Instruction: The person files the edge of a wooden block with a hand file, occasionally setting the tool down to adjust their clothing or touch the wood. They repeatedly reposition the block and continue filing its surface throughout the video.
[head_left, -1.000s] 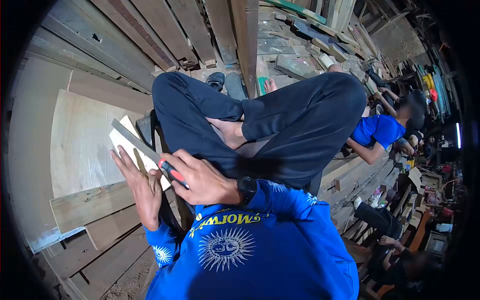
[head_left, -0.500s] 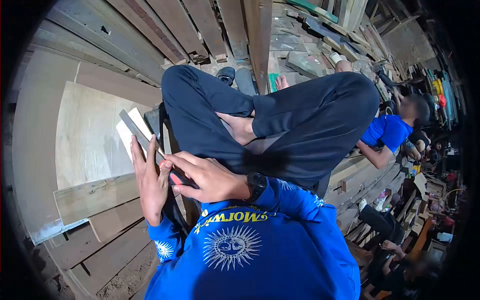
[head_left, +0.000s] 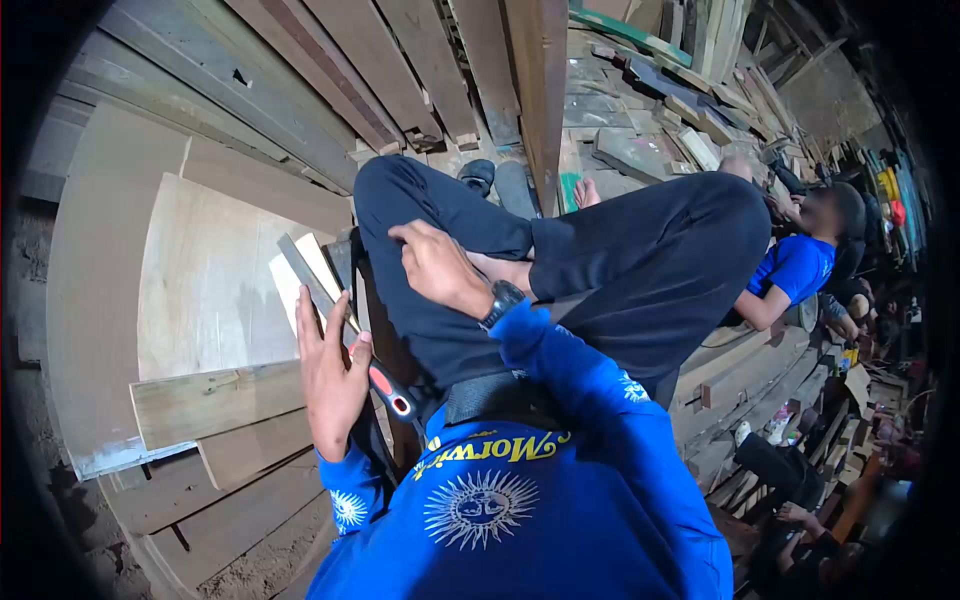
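My left hand (head_left: pixel 333 372) lies flat with the fingers stretched out, pressing a chisel-like tool (head_left: pixel 335 318) against a pale wood piece (head_left: pixel 300 283). The palm is not curled shut; the thumb tucks over the tool just above its red-and-black handle (head_left: pixel 392 392), so blade and workpiece are pinned together under the open hand. I judge that hold is meant to steady both at once, since nothing else grips the tool.

My right hand (head_left: pixel 432 262) is up and to the right of the left, resting on my knee in dark trousers (head_left: pixel 600 250), fingers loosely bent and holding nothing. A black watch (head_left: pixel 502 298) sits on that wrist.

The blade runs up and away from the left fingertips, its tip reaching past the edge of the wood piece. Beyond the left hand, further out, broad planks (head_left: pixel 200 270) lie stacked, and a thicker board (head_left: pixel 215 400) sits just beside the heel of the palm. Well off to the right of my right hand, another person in a blue shirt (head_left: pixel 795 268) sits among more timber.
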